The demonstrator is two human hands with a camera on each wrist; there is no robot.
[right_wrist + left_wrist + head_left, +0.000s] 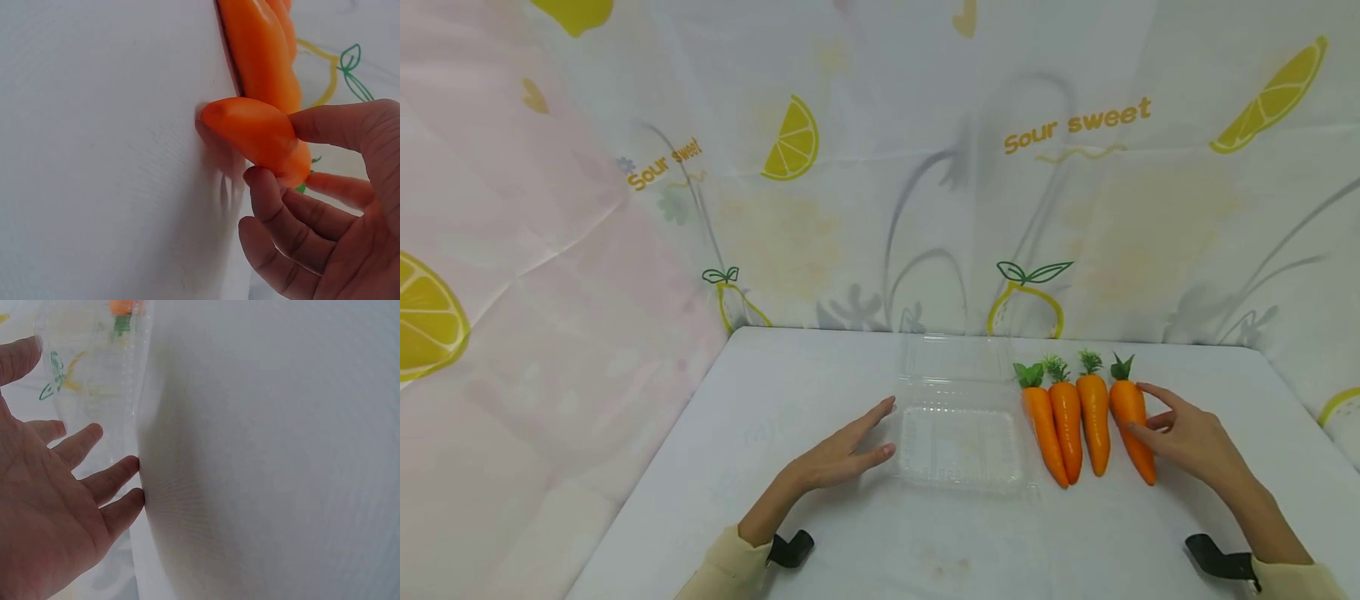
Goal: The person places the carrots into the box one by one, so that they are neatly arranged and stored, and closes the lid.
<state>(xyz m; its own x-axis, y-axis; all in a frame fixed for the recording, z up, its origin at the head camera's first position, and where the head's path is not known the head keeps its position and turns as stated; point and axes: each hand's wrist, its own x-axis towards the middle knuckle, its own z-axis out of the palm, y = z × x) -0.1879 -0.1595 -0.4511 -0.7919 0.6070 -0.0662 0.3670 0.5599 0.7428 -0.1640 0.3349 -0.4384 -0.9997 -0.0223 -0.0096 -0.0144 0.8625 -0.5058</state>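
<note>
A clear plastic clamshell box (961,450) lies with its lid (957,360) folded back in the middle of the white table. My left hand (842,454) is at the box's left side, fingers spread and fairly straight; in the left wrist view the thumb is by the clear plastic wall (87,369). To the right of the box lie several orange carrots with green tops. The rightmost carrot (1129,412) is between the thumb and fingers of my right hand (1198,442), which pinches it from its right side. In the right wrist view this carrot (250,128) shows tip first.
Beside the held carrot lie the other carrots, the nearest one (1093,412) a small gap away. A white curtain (865,208) with lemon prints hangs behind the table (760,400). Each wrist wears a black strap mount (792,550).
</note>
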